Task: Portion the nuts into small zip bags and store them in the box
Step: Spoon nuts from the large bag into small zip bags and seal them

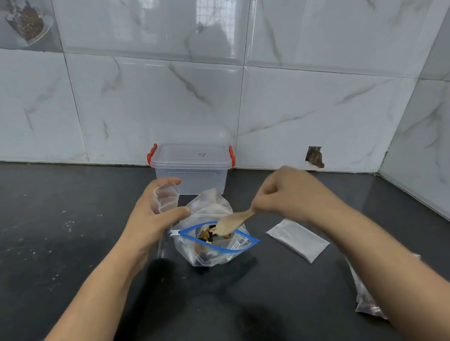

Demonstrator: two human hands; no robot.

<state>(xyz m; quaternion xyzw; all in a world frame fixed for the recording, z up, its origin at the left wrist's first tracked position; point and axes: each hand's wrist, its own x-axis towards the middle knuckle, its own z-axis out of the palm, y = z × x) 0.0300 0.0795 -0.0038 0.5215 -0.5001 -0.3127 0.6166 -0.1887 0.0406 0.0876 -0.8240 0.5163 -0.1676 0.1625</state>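
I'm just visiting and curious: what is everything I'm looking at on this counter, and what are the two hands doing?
Large clear zip bag with blue seal: one, open, centre of counter, holding mixed brown and dark nuts.
Pale wooden spoon: one, bowl at the large bag's mouth.
Small clear zip bag: one, held up left of the large bag.
Clear plastic storage box with red latches: one, lid on, against the wall behind the bags.
Flat stack of small clear bags: one, lying right of the large bag.
Clear bag with dark contents: one, right edge, partly hidden by the forearm.
Dark counter: one.
White marbled wall tiles: several.
Left hand: holds the small bag.
Right hand: grips the spoon handle.
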